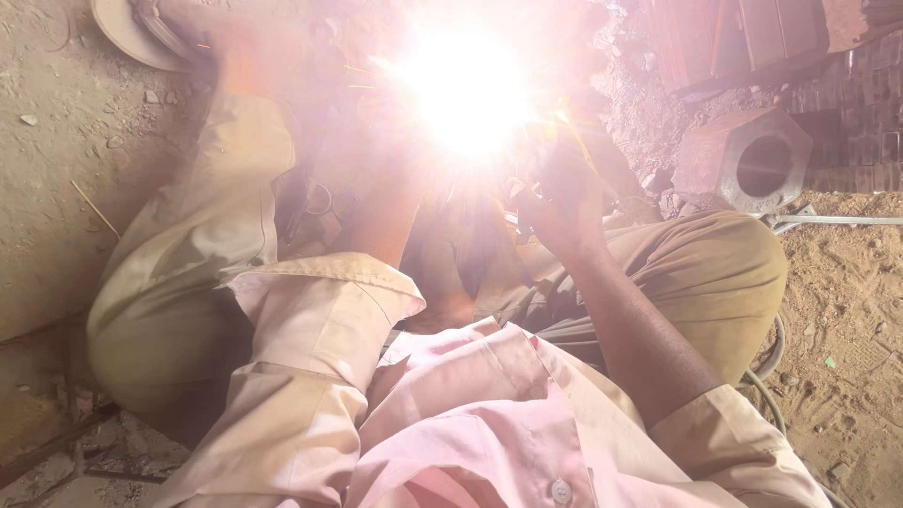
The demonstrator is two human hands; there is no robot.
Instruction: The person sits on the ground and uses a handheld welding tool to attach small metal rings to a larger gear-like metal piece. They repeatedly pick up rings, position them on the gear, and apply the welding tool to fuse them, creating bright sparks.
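Observation:
I am squatting on sandy ground in khaki trousers (188, 263) and a pale pink shirt (470, 414). A blinding white welding flare (466, 89) fills the top centre between my knees. My right hand (560, 202) is closed around a dark welding holder, and a thin yellowish rod (580, 146) runs from it up toward the flare. My left forearm (386, 207) reaches into the glare. My left hand (376, 122) is washed out by the light, so I cannot see its fingers or anything in it. The workpiece under the flare is hidden.
A rusty hexagonal metal block (724, 155) with a round hole lies at the upper right, rusty metal sections (743, 38) behind it. A thin steel bar (837, 220) lies on the sand. A cable (769, 372) curls by my right knee. My sandalled foot (141, 28) is at top left.

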